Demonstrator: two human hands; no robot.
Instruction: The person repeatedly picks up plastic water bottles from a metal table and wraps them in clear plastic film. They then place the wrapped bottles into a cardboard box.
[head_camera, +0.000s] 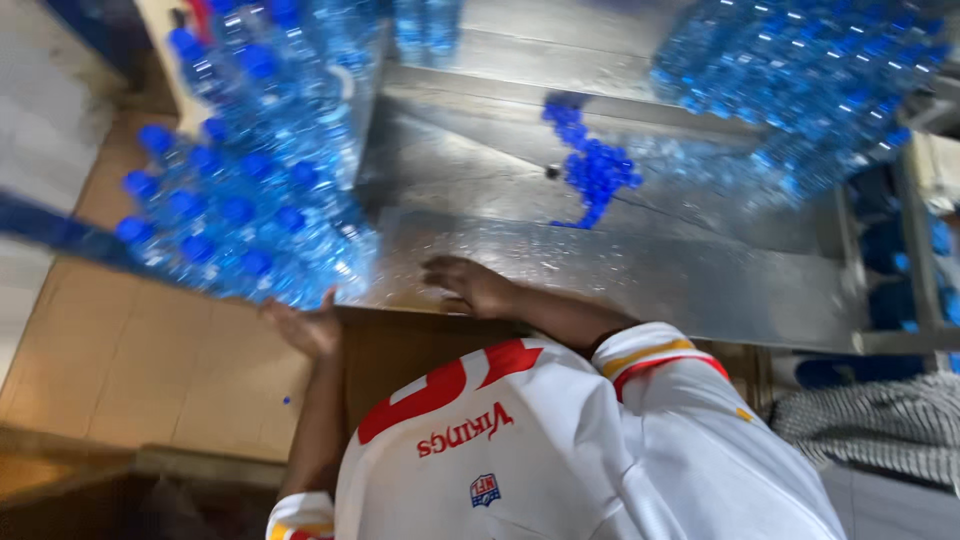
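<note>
1. Head view, looking down over the person's white jersey with red and yellow sleeve stripes; the picture is motion-blurred.
2. Left hand is at the lower edge of a big pack of clear water bottles with blue caps, palm up, fingers spread open; it touches or nearly touches the pack's bottom corner, and blur hides which. No closed grip shows.
3. Right hand lies on the near edge of the metal table, fingers loosely curled and pointing left, holding nothing that shows.
4. The bottle pack sits at the table's left end, hanging out over the tan tiled floor, well left of the right hand.
5. A brown cardboard box stands between the two arms, just under the table's near edge, right in front of the torso.
6. A loose heap of blue caps lies mid-table, beyond the right hand, apart from it.
7. A second mass of blue-capped bottles fills the far right of the table.
8. Striped grey cloth lies at lower right, beside the jersey.
9. Blue crates or bottles show under the table's right end, too blurred to tell.
</note>
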